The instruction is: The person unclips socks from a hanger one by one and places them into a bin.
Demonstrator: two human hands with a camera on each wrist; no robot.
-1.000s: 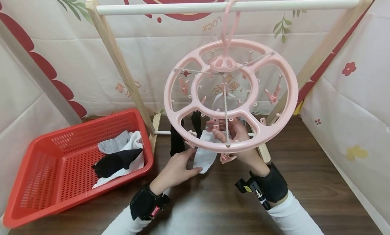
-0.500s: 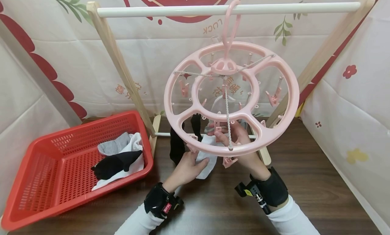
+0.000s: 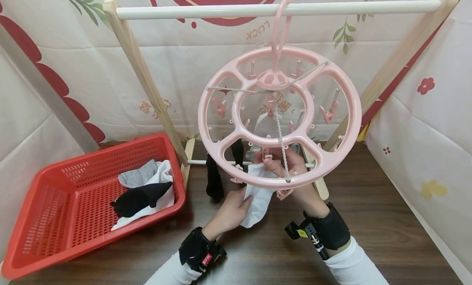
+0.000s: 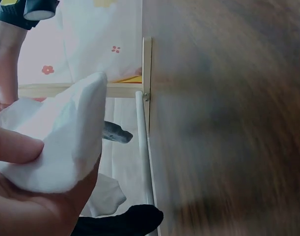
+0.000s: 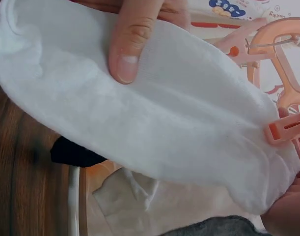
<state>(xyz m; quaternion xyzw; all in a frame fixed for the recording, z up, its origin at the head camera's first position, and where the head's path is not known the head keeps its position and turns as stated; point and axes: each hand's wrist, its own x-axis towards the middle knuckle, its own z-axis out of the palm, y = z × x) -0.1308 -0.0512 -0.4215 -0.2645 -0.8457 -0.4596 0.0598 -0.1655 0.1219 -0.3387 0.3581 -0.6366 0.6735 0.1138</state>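
Note:
A white sock [image 3: 258,205] hangs slanted beneath the front of the pink round clip hanger [image 3: 212,139]. My left hand [image 3: 231,211] pinches its lower part, the thumb lying across the fabric [image 5: 140,113] in the right wrist view. Behind the ring, my right hand [image 3: 293,164] holds the sock's upper end beside a small pink clip [image 3: 266,153]. The clip [image 5: 286,129] sits at the sock's edge in the right wrist view; whether it bites the fabric I cannot tell. The ring and sock partly hide the right fingers.
Black socks [image 3: 214,180] hang at the hanger's left, a white sock [image 3: 266,125] farther back. The hanger hooks over a white rod [image 3: 206,11] between wooden posts. A red basket [image 3: 48,170] at left holds black, grey and white socks.
My left hand has moved slightly rightward and downward, drawing the sock's lower part with it. The right hand stays near the clip, and the ring has tilted slightly.

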